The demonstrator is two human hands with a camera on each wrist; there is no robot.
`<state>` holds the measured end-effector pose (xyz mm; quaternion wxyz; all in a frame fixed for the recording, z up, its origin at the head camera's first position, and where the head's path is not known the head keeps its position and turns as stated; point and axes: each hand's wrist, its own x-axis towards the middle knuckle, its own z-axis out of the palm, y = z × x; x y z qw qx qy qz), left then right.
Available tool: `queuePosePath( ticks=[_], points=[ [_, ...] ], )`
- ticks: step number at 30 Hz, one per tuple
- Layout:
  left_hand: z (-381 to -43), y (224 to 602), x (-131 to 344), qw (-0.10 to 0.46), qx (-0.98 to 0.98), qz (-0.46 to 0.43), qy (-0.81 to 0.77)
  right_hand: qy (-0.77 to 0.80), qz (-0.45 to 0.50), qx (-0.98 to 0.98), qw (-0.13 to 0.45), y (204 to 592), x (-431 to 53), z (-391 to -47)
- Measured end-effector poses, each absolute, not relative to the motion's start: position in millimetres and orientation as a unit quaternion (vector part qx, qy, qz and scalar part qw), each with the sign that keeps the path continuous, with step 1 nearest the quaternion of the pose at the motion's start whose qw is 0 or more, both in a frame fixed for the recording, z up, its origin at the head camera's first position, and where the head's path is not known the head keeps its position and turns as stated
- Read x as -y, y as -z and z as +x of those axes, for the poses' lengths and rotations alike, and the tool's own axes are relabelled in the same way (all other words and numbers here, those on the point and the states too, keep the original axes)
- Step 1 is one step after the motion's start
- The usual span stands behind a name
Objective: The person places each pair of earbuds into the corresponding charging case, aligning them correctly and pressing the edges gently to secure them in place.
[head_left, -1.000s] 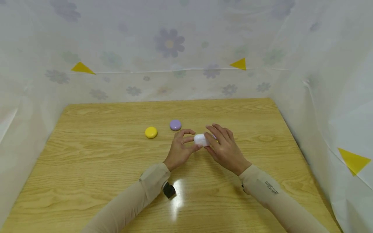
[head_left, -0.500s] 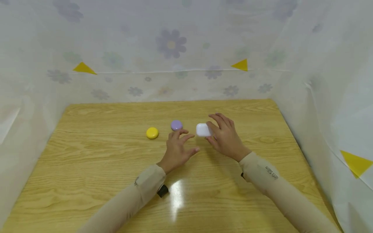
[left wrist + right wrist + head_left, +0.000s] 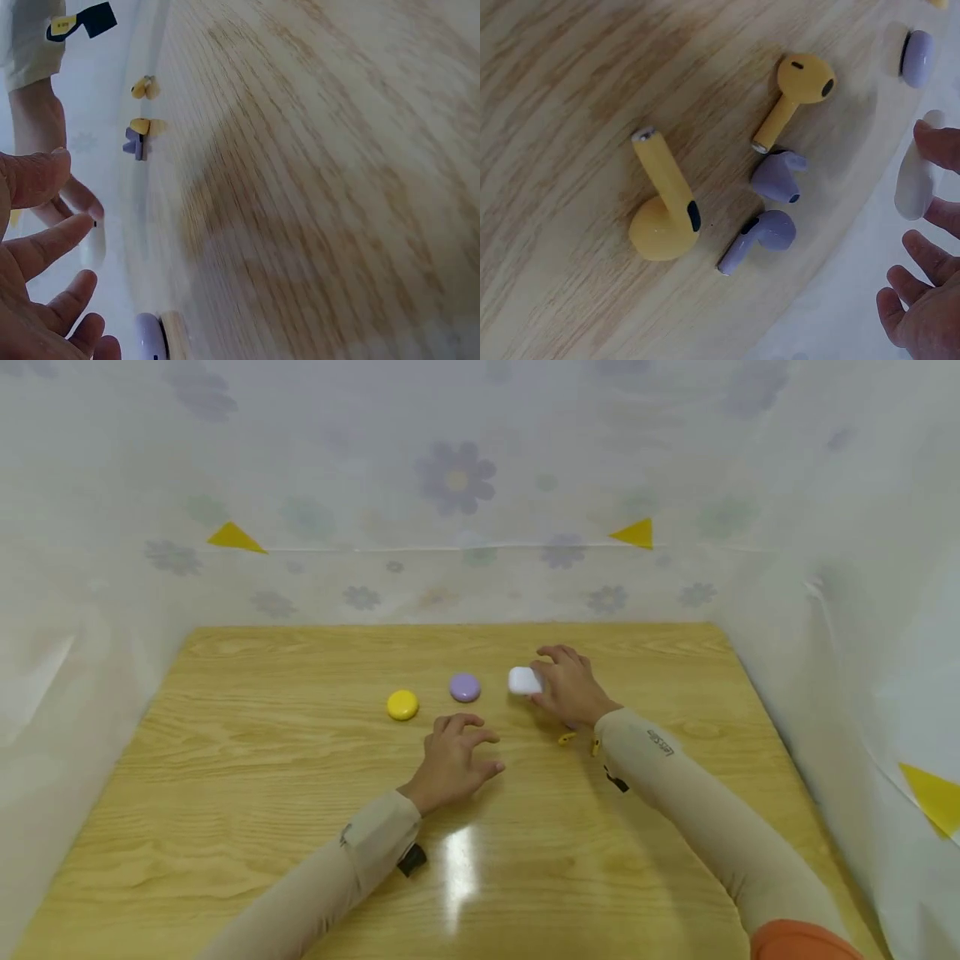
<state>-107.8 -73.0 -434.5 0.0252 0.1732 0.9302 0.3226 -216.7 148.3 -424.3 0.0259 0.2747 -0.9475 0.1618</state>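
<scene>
My right hand (image 3: 573,689) pinches a white earbud charging case (image 3: 523,681) between thumb and index finger, over the table's middle; its other fingers are spread. In the right wrist view the case (image 3: 915,180) is at the right edge, with its lid closed. Below it lie two yellow earbuds (image 3: 664,229) and two purple earbuds (image 3: 775,231), loose on the wood. The right forearm partly hides them in the head view. Nearer the front, my left hand (image 3: 453,764) hovers with fingers parted and holds nothing.
A round glossy purple disc (image 3: 465,687) and a similar yellow disc (image 3: 402,705) lie left of the white case. White sheeting with flowers (image 3: 456,481) encloses the wooden table (image 3: 262,777) at the back and sides.
Both hands were at the white case; the left let go and drew back toward the front left. The right hand carried the case farther back, bringing the yellow earbuds into sight.
</scene>
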Motion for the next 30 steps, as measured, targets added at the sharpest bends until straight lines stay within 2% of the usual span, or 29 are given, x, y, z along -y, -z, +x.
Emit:
queuePosePath(
  ticks=[12, 30],
  points=[
    [-106, 442, 81, 0.046, -0.931, 0.164, -0.324, -0.139, 0.235, 0.961, -0.054, 443, -146, -236],
    [-109, 444, 87, 0.063, -0.929, 0.145, -0.336, -0.126, 0.228, 0.961, -0.087, 448, -145, -243]
  ],
)
